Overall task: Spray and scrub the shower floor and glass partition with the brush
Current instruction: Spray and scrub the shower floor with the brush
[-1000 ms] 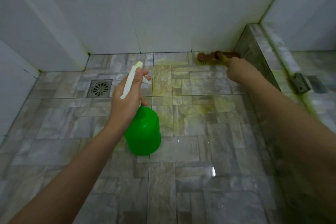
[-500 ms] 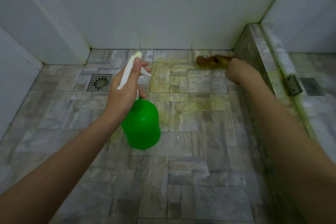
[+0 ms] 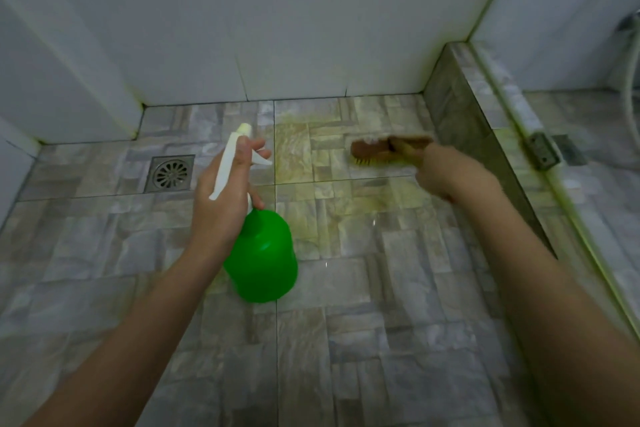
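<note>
**Grip state.** On the head view, I read the left hand (image 3: 221,204) as wrapped round the white trigger head of the spray bottle (image 3: 263,260), with fingers curled at the lever. The bottle hangs above the shower floor (image 3: 381,322). The right hand (image 3: 446,173) grips the handle of the brush (image 3: 374,151). The brush is bristles-down on a yellowish patch (image 3: 311,156) at the far side of the floor, near the tiled curb (image 3: 460,121). The right hand is blurred, so I cannot tell how its fingers lie on the handle.

**Handling.**
- I judge the brush to be rigid and light, with stiff bristles. Take it by the handle end, away from the bristle block, so that pressure runs straight down.
- The bottle looks like thin plastic. I cannot tell how full it is, so its weight is unknown. Take it at the neck below the trigger, because the rounded green body offers no purchase.
- The floor shows wet glints, so I expect both handles to be slippery.
- The glass partition (image 3: 585,218) stands on the curb at the right. I treat it as fragile and would scrub it with moderate force.

**Count.**
- Brushes: one
- Spray bottles: one
- Floor drains (image 3: 169,173): one
- Metal brackets (image 3: 542,151) at the foot of the glass: one
- Hands: two
</note>
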